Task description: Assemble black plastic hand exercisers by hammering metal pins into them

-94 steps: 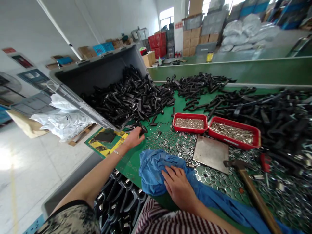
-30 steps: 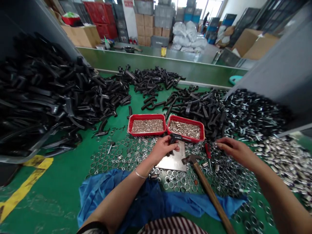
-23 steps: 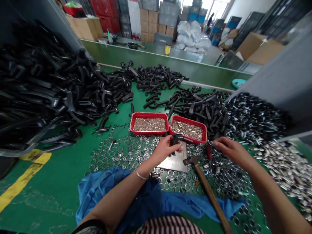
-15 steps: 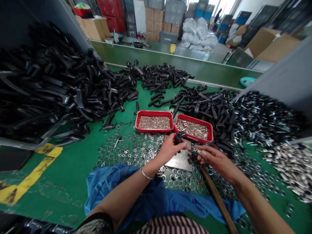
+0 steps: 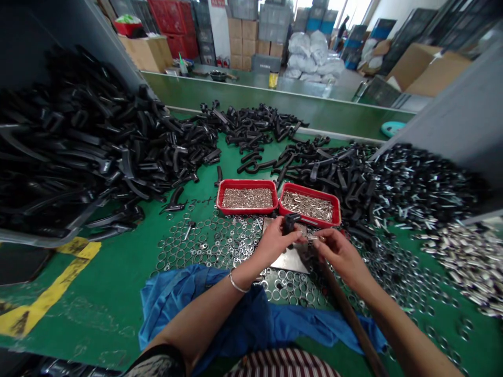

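My left hand [image 5: 275, 240] is closed around a black handle-like part [image 5: 290, 222], held above a flat metal plate [image 5: 288, 259]. Between the fingers of my right hand [image 5: 341, 255] is a small coil spring [image 5: 313, 237], lying sideways with its left end close to my left fingertips. Whether the spring touches the black part cannot be made out. Beneath my right hand, a hammer's wooden handle [image 5: 349, 314] runs toward my body; its head is mostly hidden. Metal rings [image 5: 212, 243] lie scattered around the plate.
Behind my hands stand a red tray [image 5: 247, 211] of small rings and a red tray [image 5: 337, 209] of pins. Black handles [image 5: 157, 141] are heaped left and behind. Bolts [image 5: 416, 183] and silver cylinders [image 5: 467, 262] are piled right. A blue cloth [image 5: 184, 298] lies in front.
My right hand has moved from over the hammer head up and left toward my left hand, and the spring now shows between its fingers. The left hand still holds the black part.
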`<act>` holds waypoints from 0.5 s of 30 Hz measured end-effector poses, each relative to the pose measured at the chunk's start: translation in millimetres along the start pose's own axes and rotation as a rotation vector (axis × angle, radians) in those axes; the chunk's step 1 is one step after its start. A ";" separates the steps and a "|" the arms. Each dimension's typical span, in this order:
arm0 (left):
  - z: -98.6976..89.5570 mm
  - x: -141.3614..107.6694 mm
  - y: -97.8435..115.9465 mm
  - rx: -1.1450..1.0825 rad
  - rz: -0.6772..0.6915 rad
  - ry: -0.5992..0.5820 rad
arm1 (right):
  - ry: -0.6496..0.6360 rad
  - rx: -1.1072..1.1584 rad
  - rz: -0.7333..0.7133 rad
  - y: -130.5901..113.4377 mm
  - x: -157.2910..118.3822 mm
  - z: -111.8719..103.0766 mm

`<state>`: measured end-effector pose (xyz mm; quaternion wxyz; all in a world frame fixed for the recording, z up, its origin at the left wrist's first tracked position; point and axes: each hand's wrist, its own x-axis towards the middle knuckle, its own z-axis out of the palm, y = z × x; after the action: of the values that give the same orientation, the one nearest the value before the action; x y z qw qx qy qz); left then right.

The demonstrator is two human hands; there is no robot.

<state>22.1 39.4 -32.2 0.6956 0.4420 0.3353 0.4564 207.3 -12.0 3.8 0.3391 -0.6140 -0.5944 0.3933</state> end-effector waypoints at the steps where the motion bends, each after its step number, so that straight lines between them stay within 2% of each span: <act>1: 2.3 -1.5 -1.0 -0.008 -0.008 -0.024 | 0.019 0.097 0.024 -2.0 0.5 2.4; 4: 7.6 -5.0 -1.3 -0.017 -0.026 -0.028 | 0.060 0.287 0.037 -6.7 1.9 10.5; 8: 6.6 -4.9 2.4 0.013 -0.019 0.056 | 0.066 0.242 0.014 -4.2 5.5 6.9; 11: 4.5 -4.0 3.4 0.029 -0.008 0.035 | -0.004 0.159 0.029 -0.4 7.3 -0.8; 15: 4.2 -4.2 2.3 0.116 0.021 0.039 | -0.089 0.209 0.074 -2.2 7.6 -1.4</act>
<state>23.4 34.6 -28.2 0.6574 0.4761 0.3697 0.4522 207.4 -4.2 5.8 0.3595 -0.5788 -0.5416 0.4923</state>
